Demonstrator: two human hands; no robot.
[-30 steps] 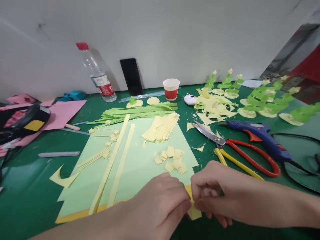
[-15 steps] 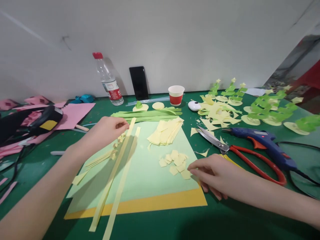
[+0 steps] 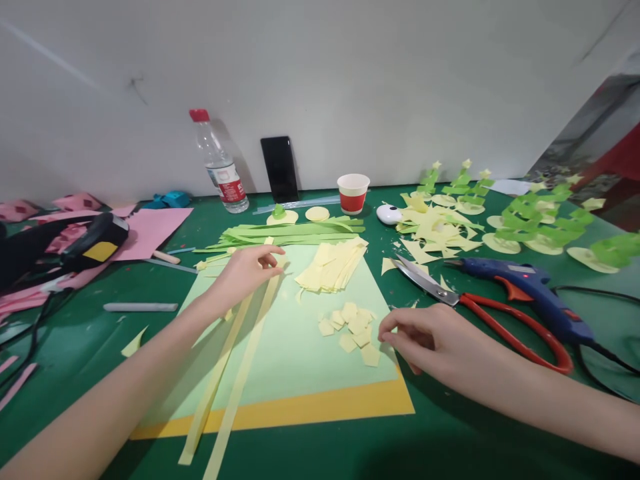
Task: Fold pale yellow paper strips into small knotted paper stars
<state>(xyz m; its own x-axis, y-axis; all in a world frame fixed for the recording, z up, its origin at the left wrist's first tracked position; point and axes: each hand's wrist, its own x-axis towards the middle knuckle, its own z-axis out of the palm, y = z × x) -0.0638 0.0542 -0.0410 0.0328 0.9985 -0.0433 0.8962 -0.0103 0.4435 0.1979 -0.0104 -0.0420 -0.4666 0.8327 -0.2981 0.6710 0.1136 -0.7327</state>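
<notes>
My left hand point(image 3: 254, 270) hovers over the upper ends of two long pale-yellow paper strips point(image 3: 247, 363), its thumb and index tips apart with nothing visible between them. The strips lie slanting across a light-green sheet point(image 3: 295, 353). My right hand point(image 3: 425, 337) rests at the sheet's right edge, fingers loosely bent, a small gap between thumb and index. Close to its tips is a cluster of small yellow paper pentagons point(image 3: 357, 325). A fanned pile of yellow paper pieces point(image 3: 333, 265) lies farther back. Some small strips are partly hidden behind my left hand.
Red-handled scissors point(image 3: 493, 320) and a blue glue gun point(image 3: 530, 287) lie right. Yellow scraps point(image 3: 440, 230) and green paper plants point(image 3: 540, 217) stand behind. Green strips point(image 3: 295, 232), a paper cup point(image 3: 353, 195), a phone point(image 3: 280, 170) and a bottle point(image 3: 223, 170) line the back.
My left hand has moved right over the strips' upper ends. Small strips from the sheet's left side now lie farther back, near the green strips. My right hand has hardly moved.
</notes>
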